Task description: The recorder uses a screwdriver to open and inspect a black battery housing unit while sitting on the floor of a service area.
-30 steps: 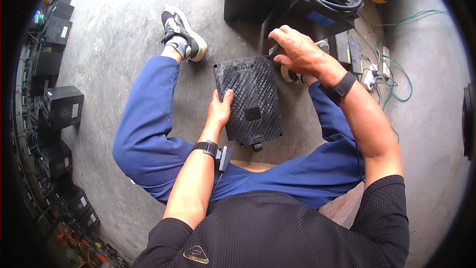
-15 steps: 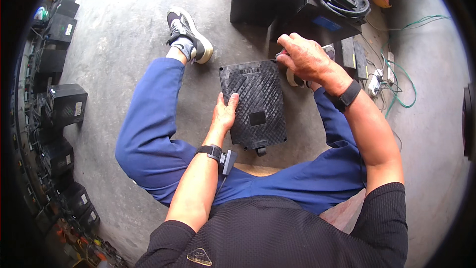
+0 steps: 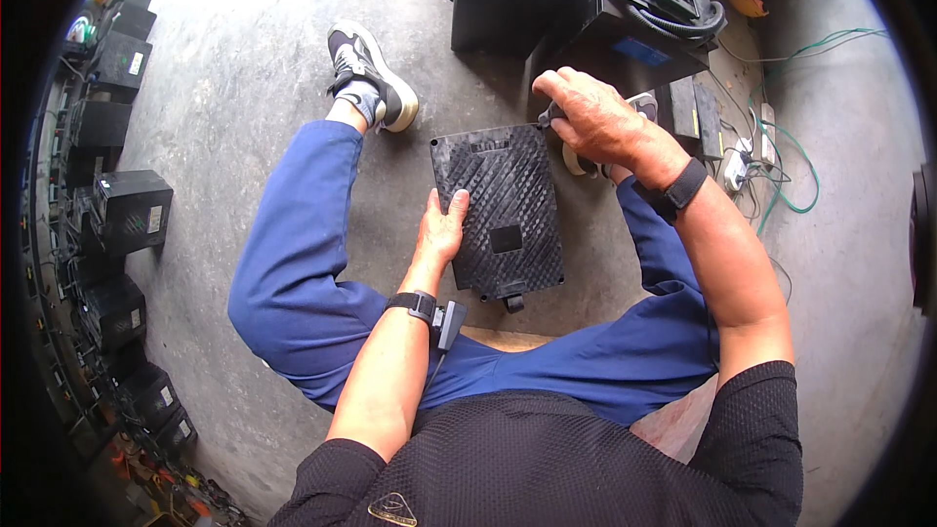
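Note:
A flat black plastic case [image 3: 508,200] with a ribbed, diamond-patterned face is between my legs, with a small square recess and a short stub at its near end. My left hand [image 3: 442,226] grips its left edge, thumb on top and fingers out of sight at the side. At the far right corner of the case, my right hand [image 3: 589,117] is closed around a short dark grey object [image 3: 549,115]. Most of that object is hidden by the fingers, so its kind cannot be told.
Large black battery boxes [image 3: 517,0] stand ahead, one carrying a coiled hose [image 3: 683,24]. A power strip [image 3: 737,166] with green cables [image 3: 805,181] lies on the right. Several black boxes [image 3: 135,210] line the left side. My shoe [image 3: 371,73] rests on the concrete floor [image 3: 224,88].
My right hand has turned a little at the case's far right corner, its fingers shifting slightly left. The case appears marginally lower in view, my left hand still on it.

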A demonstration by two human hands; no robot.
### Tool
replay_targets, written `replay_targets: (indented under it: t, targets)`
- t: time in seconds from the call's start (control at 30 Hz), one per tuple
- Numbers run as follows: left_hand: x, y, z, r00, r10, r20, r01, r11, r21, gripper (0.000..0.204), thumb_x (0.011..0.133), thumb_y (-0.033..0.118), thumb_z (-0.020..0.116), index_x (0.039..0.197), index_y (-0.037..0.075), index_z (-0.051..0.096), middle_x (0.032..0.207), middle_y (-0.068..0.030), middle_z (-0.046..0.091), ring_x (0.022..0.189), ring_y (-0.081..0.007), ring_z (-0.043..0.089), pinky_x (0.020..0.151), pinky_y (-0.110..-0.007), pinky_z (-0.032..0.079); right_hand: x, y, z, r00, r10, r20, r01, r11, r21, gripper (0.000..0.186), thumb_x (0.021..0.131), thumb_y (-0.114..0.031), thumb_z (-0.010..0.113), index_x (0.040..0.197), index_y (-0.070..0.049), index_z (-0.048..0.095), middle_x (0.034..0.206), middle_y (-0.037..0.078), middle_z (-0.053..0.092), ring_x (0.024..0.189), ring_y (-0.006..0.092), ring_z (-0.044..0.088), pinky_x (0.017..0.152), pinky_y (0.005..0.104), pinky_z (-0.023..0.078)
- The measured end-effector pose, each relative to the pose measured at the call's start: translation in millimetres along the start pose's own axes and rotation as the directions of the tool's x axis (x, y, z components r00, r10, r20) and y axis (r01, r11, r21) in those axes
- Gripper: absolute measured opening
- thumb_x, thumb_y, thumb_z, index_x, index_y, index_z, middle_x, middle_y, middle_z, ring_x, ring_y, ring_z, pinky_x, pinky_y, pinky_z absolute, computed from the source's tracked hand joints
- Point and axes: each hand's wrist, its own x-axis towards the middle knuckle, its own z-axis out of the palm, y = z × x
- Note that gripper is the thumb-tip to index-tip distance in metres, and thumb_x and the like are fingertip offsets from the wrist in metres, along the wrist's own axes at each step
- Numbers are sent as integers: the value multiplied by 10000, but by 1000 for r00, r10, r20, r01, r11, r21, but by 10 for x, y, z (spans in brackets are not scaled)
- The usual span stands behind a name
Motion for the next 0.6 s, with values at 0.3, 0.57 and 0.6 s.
replay_targets:
  t: [0.3, 0.57, 0.6]
  targets:
    - [-2, -39, -10, 1000, 19, -3, -19, 1000, -25, 1152, 882, 799, 536, 1557, -96, 269, 1533, -337, 418, 1464, -404, 395, 1194, -420, 325, -36, -21, -28, 998, 62, 26, -64, 997, 54, 370, 841, -45, 701, 1186, -67, 571, 1093, 171, 610, 1055, 392, 624, 918, 463, 529]
    - [-12, 57, -21, 999, 31, 7, -31, 999, -13, 1149, 883, 800, 532, 1553, -98, 275, 1507, -343, 449, 1445, -413, 421, 1178, -428, 346, -29, 31, -34, 999, -35, -41, 36, 999, 33, 366, 867, -101, 727, 1194, -62, 569, 1088, 172, 608, 1038, 398, 634, 884, 448, 543]
    - [-21, 35, -27, 1000, 28, 4, -27, 1000, -14, 1149, 883, 800, 532, 1553, -98, 275, 1507, -343, 449, 1445, -413, 421, 1178, -428, 346, -19, -5, -17, 999, -38, -38, 39, 999, 34, 366, 867, -101, 727, 1194, -62, 569, 1088, 172, 608, 1038, 398, 634, 884, 448, 543]
